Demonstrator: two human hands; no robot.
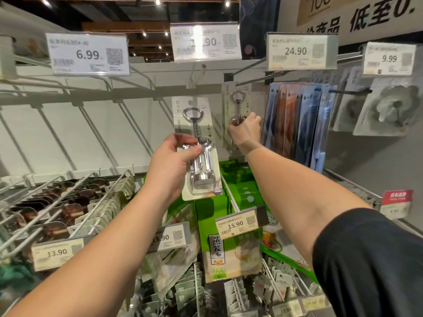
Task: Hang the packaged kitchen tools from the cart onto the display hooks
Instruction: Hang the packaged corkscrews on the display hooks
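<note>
My left hand (174, 165) grips a packaged metal corkscrew (201, 165) on a white card, held upright below the middle display hook (201, 73). Farther back, my right hand (246, 130) is closed on the lower part of a second packaged corkscrew (237, 99), whose card top reaches up to the black hook mount (229, 77) under the 24.90 tag. I cannot tell whether that card hangs on the hook. The cart is out of view.
Price tags (88, 53) front the upper hooks. Blue and orange packs (302, 120) hang to the right, with clear blister packs (389, 110) beyond. Green bags (233, 248) and rows of small carded items (57, 213) fill the lower hooks. White wire prongs at upper left hold nothing.
</note>
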